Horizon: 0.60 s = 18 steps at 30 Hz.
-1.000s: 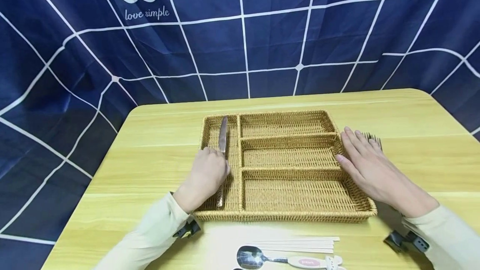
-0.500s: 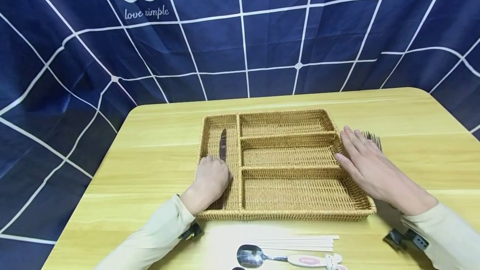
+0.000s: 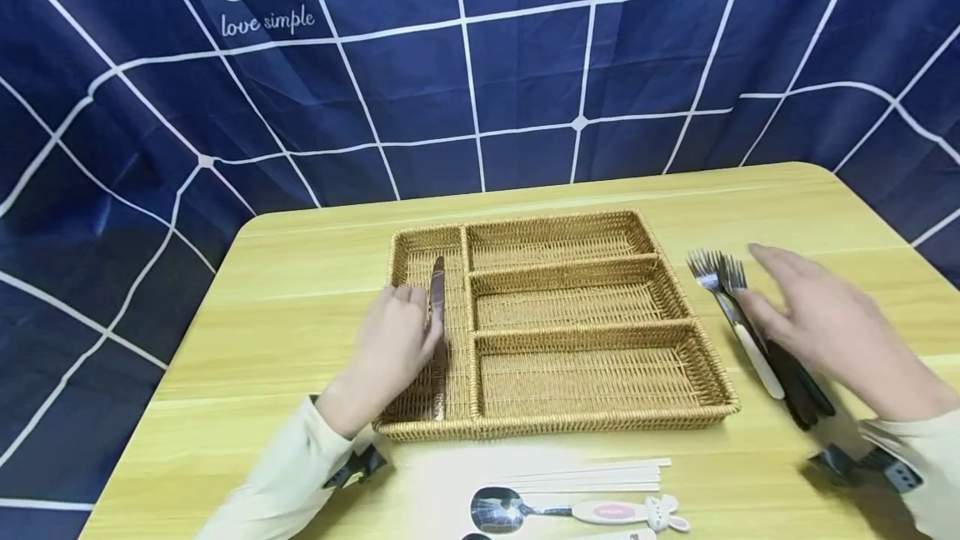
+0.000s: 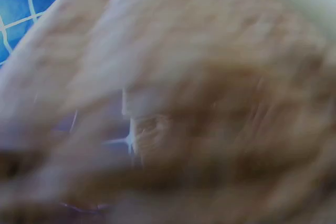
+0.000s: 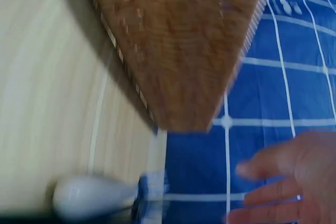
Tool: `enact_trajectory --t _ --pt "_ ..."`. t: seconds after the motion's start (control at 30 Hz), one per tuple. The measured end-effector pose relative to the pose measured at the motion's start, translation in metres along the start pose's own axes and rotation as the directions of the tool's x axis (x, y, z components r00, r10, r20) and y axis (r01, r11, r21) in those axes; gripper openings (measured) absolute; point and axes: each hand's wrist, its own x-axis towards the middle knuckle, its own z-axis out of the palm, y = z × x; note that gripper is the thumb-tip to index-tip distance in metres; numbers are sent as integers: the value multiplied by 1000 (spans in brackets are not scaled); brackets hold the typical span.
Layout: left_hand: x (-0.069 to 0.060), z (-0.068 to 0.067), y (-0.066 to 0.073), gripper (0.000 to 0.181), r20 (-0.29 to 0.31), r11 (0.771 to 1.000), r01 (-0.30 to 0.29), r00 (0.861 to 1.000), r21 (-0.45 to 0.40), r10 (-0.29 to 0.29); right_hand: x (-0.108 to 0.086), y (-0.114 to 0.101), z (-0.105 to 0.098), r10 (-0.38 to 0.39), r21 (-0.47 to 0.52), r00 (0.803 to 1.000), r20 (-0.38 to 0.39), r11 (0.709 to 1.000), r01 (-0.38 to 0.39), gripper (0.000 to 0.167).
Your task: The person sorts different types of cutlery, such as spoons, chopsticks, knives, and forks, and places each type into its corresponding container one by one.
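Observation:
In the head view, a knife [image 3: 437,286] lies lengthwise in the left compartment of a woven cutlery tray [image 3: 555,423]. My left hand [image 3: 393,336] is just left of the knife, with the thumb side close to it and the fingers loosened; contact is hard to judge. The left wrist view is mostly blur. My right hand [image 3: 832,315], blurred by motion, is over the table right of the tray, thumb and fingers spread. Beneath and beside it lie a white-handled fork [image 3: 759,361] and black-handled forks [image 3: 802,394], partly covered by the hand.
In front of the tray lie thin white sticks [image 3: 592,477] like chopsticks and a spoon [image 3: 498,509] with a rabbit-ended handle. Another spoon is cut off by the lower edge. A blue checked curtain [image 3: 420,65] hangs behind the wooden table [image 3: 315,273].
The knife has come down flat into the left compartment, and my left hand has shifted left off it. My right hand has left the tray's right rim and moved right, uncovering the forks.

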Motion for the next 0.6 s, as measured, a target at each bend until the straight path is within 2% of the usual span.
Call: enact_trajectory --t 0.1,0.17,0.27,0.37,0.47,0.6 --pt "-1 -7 -12 26 -85 1000 2 996 -10 -3 -11 17 -4 65 -39 998 -10 997 -65 37" --pt "-3 -7 -17 29 -94 1000 17 995 -26 -19 -18 25 -2 81 -49 997 -10 995 -81 26" --pt "-9 -4 -22 45 -62 997 42 997 -68 -46 -28 29 3 137 -43 990 38 990 -135 17" --pt "-14 -1 -24 59 -13 992 76 997 -102 -78 -35 30 8 194 -48 974 114 981 -190 15" --pt "-19 2 -25 66 42 987 116 993 -108 -112 -39 31 11 249 -31 949 193 968 -248 18" --pt "-22 6 -24 71 95 981 152 985 -119 -141 -40 32 13 284 -17 926 250 957 -289 19"
